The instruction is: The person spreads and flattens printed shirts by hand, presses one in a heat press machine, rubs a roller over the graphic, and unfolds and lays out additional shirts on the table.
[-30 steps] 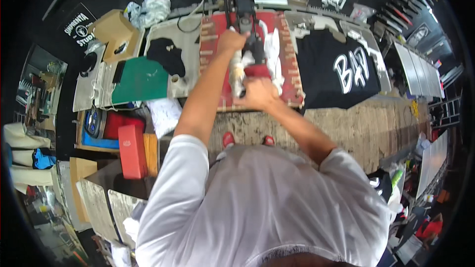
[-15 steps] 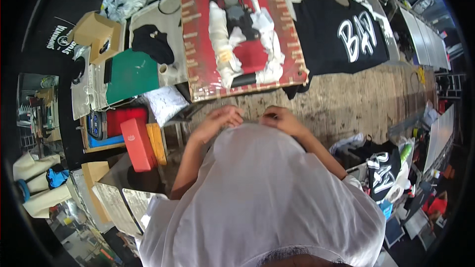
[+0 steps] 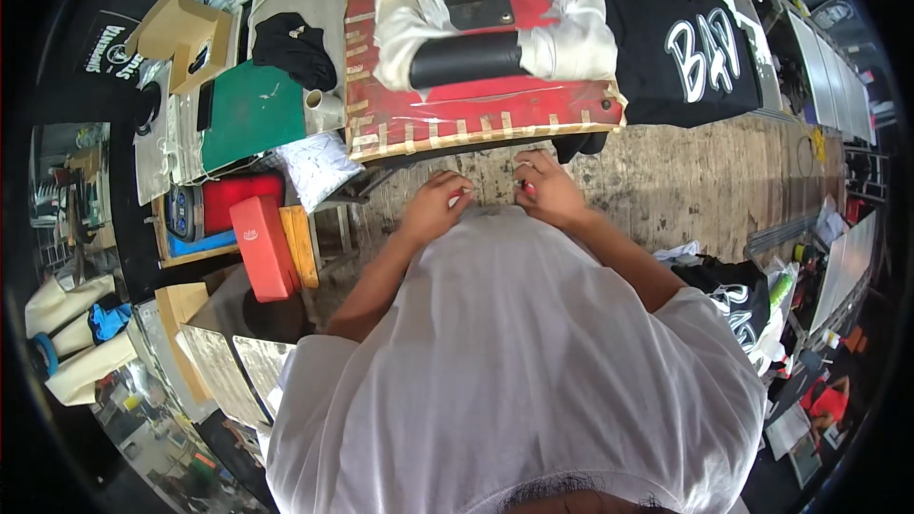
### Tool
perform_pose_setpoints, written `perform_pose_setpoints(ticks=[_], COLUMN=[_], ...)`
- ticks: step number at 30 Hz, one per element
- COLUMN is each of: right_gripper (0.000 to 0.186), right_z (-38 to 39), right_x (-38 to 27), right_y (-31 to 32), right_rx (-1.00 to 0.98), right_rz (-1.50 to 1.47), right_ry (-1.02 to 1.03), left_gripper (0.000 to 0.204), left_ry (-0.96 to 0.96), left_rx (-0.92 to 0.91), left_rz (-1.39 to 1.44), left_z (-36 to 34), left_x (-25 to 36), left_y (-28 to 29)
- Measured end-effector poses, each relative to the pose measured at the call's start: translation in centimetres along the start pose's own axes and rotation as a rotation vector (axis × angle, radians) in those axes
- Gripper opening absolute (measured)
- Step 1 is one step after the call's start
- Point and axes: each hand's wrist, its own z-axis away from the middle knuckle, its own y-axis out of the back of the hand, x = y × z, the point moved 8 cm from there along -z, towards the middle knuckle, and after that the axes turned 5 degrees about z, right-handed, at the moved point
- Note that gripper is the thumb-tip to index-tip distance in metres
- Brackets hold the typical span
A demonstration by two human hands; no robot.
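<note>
In front of the waist of my white shirt, my left hand point(image 3: 438, 207) has its fingers curled, with a small red bit point(image 3: 458, 197) showing at the fingertips. Facing it a short way off, my right hand point(image 3: 552, 188) is bent the same way, and another small red bit point(image 3: 527, 188) shows beneath its fingers. What these red bits belong to cannot be made out. Both hands are near the shirt's front edge point(image 3: 500, 213). Beyond them is a red panel point(image 3: 457, 114) with taped edges, carrying a cloth-wrapped handle frame with a black grip point(image 3: 466, 59).
Right of the panel lies a black shirt point(image 3: 657, 48) with white lettering. To the left are a green mat point(image 3: 252, 124), a black cloth point(image 3: 293, 49), an open cardboard box point(image 3: 186, 38) and a tape roll point(image 3: 324, 107). A red box point(image 3: 259, 247) stands low on the left.
The red panel and its wrapped handle look larger and nearer now. My hands have shifted up in the view, and small red bits now show at the fingers.
</note>
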Motion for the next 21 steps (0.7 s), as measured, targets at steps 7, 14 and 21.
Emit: perform_pose_setpoints(ticks=[7, 14, 21], right_gripper=[0.046, 0.085, 0.077], right_z=[-1.0, -0.7, -1.0], right_x=[-0.5, 4.4, 4.7], right_y=[-0.2, 1.9, 1.6], right_rx=[0.093, 0.114, 0.169], right_rz=[0.029, 0.359, 0.413], right_ry=[0.029, -0.263, -0.272], left_gripper=[0.030, 0.068, 0.093], left_ry=[-0.119, 0.020, 0.122], left_rx=[0.230, 0.497, 0.396], left_rz=[-0.086, -0.330, -0.552], left_z=[-1.4, -1.8, -2.5], left_x=[2.5, 0.2, -2.7], left_y=[0.1, 3.2, 2.6])
